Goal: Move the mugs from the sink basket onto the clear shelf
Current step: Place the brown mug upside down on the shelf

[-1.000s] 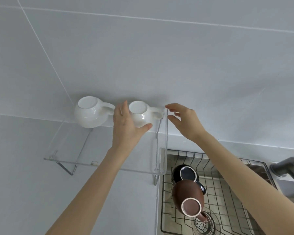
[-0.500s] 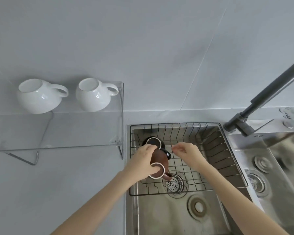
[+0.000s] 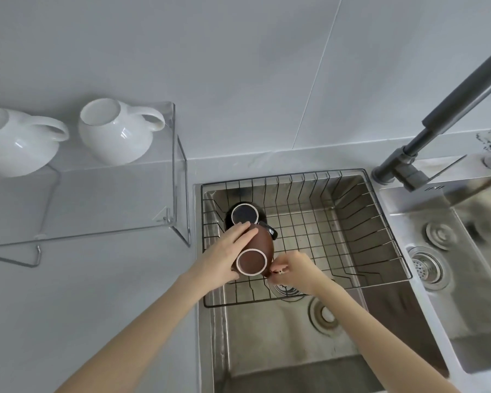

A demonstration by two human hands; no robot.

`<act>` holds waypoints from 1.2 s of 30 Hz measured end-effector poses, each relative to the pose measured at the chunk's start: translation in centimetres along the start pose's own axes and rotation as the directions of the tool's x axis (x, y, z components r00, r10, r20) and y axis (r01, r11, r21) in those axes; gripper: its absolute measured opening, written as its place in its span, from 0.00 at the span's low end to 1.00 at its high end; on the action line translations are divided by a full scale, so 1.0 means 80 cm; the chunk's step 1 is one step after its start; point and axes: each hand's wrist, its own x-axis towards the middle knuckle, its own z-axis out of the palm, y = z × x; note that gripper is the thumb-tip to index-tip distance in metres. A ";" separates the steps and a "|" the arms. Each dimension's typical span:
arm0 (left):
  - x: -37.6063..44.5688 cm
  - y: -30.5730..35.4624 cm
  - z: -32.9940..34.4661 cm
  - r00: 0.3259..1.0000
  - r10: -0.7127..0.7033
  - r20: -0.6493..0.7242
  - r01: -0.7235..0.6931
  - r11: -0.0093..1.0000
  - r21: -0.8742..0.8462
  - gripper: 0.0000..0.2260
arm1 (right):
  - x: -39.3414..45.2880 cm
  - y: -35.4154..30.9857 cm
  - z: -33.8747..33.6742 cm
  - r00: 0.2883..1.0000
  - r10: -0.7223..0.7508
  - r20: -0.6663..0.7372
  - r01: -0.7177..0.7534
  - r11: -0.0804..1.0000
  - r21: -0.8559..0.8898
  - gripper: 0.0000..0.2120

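Note:
A brown mug stands upside down in the wire sink basket, its pale base ring facing up. My left hand wraps its left side. My right hand pinches the handle at its lower right. Behind it a dark blue mug also sits upside down in the basket, partly hidden. Two white mugs rest inverted at the back of the clear shelf on the left.
The basket hangs over the left steel sink bowl. A dark faucet slants in from the upper right. A second bowl with a drain lies to the right. The grey counter runs under the shelf.
Both hands left the white mug on the shelf and came down into the basket. My left hand has closed round the brown mug and my right hand has reached its handle.

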 end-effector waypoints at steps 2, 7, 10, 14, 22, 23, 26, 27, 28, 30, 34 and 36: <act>0.001 -0.001 0.005 1.000 -0.003 -0.014 0.003 1.000 0.011 0.42 | 0.002 0.000 0.003 1.000 -0.010 0.012 0.011 0.999 -0.034 0.07; 0.002 -0.004 0.003 0.999 -0.028 -0.026 0.027 0.999 -0.025 0.43 | 0.006 0.002 0.006 1.000 -0.013 -0.016 0.012 1.000 -0.015 0.05; 0.001 -0.004 0.000 0.998 -0.062 -0.026 0.060 0.995 -0.073 0.44 | 0.003 0.002 0.006 0.998 -0.029 -0.063 0.030 0.999 0.026 0.04; 0.000 0.002 -0.006 0.995 -0.092 -0.039 0.085 0.984 -0.155 0.45 | -0.005 0.001 -0.001 0.994 -0.055 -0.097 0.063 0.995 0.075 0.04; -0.002 0.033 -0.061 0.962 -0.173 -0.212 0.092 0.934 -0.345 0.45 | -0.039 -0.050 -0.072 0.958 -0.157 -0.238 0.179 0.981 0.074 0.06; -0.003 0.039 -0.072 0.952 -0.174 -0.254 0.077 0.933 -0.351 0.45 | -0.046 -0.062 -0.084 0.950 -0.183 -0.254 0.205 0.977 0.062 0.06; -0.012 0.056 -0.108 0.906 -0.167 -0.388 0.009 0.926 -0.377 0.44 | -0.069 -0.102 -0.117 0.917 -0.268 -0.295 0.284 0.959 0.014 0.07; -0.015 0.062 -0.119 0.890 -0.168 -0.424 -0.015 0.919 -0.395 0.44 | -0.077 -0.115 -0.127 0.906 -0.297 -0.302 0.312 0.950 -0.001 0.07; -0.019 0.066 -0.130 0.872 -0.175 -0.457 -0.034 0.910 -0.413 0.44 | -0.085 -0.130 -0.136 0.894 -0.325 -0.308 0.338 0.941 -0.014 0.08; -0.033 0.069 -0.153 0.836 -0.197 -0.512 -0.056 0.898 -0.437 0.45 | -0.099 -0.165 -0.149 0.868 -0.380 -0.320 0.392 0.920 -0.029 0.13; -0.066 0.058 -0.199 0.757 -0.249 -0.604 -0.099 0.871 -0.482 0.42 | -0.102 -0.232 -0.150 0.814 -0.482 -0.325 0.501 0.865 -0.029 0.15; -0.088 0.043 -0.217 0.714 -0.289 -0.638 -0.099 0.860 -0.501 0.37 | -0.092 -0.265 -0.138 0.792 -0.524 -0.313 0.541 0.840 -0.037 0.15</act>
